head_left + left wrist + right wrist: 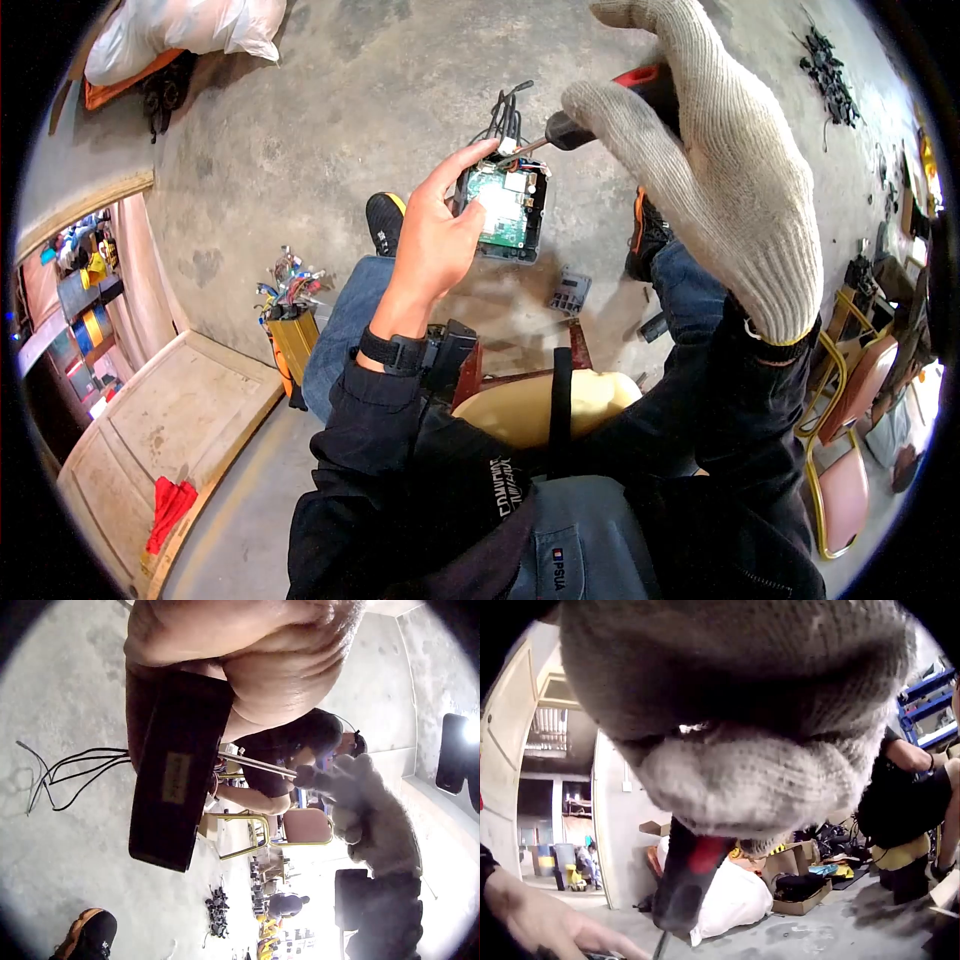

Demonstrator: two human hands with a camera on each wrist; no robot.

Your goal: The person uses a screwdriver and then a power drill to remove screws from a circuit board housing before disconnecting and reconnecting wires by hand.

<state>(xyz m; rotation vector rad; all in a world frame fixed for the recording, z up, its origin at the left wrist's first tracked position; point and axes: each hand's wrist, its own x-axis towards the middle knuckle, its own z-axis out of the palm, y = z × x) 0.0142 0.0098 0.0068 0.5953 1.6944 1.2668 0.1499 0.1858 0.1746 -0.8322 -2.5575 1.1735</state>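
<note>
The bare left hand [435, 235] was raised ahead of the body, forearm extended, fingers and thumb clasping the controller box [505, 205]; the gloved right hand [720, 170] was held higher, fingers wrapped round the screwdriver [572, 130] handle

The glove [740, 220] on the right hand [720, 170] is of coarse, matt knitted cloth. A smooth black and red plastic handle and a bare metal shaft are seen on the screwdriver [568, 130]. A glossy green board [500, 205] is set in a matt black case [176, 772]. The floor [300, 120] is rough, matt concrete. The panel [170, 420] at the near left is of unpainted wood.
</note>
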